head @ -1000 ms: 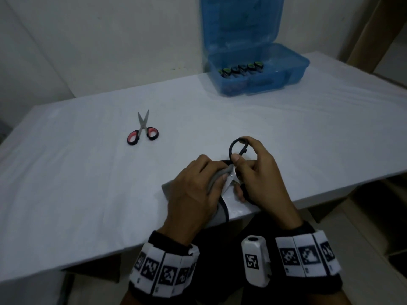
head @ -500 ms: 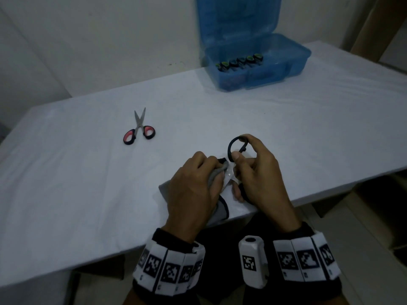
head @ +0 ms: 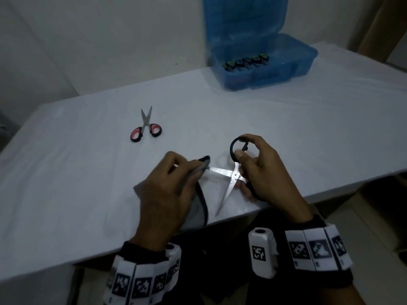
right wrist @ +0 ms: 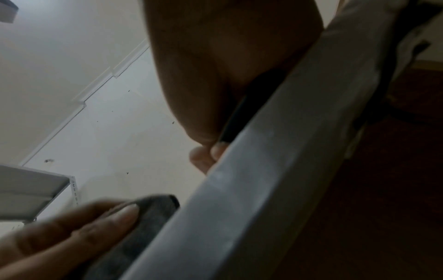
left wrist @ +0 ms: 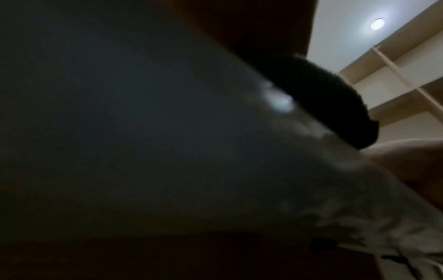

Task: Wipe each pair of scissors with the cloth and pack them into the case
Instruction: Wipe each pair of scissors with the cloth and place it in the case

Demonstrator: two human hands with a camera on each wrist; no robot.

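Note:
Black-handled scissors lie spread open at the table's near edge. My right hand grips their handles, thumb at the upper black ring. My left hand pinches a grey cloth round the tip of the blade that points left. The other blade points down toward the table edge. The right wrist view shows the cloth under my left fingers, beside the table edge. A second pair, red-handled scissors, lies at the left of the table. The open blue case stands at the back right.
Several dark green-topped scissor handles stand in a row inside the case. The white table stretches left and back; a wall rises behind it. The left wrist view is mostly dark, with shelves at its right.
The scissors have opened wide, and my left hand has slid the cloth leftward along one blade toward its tip. The right hand keeps its grip on the handles.

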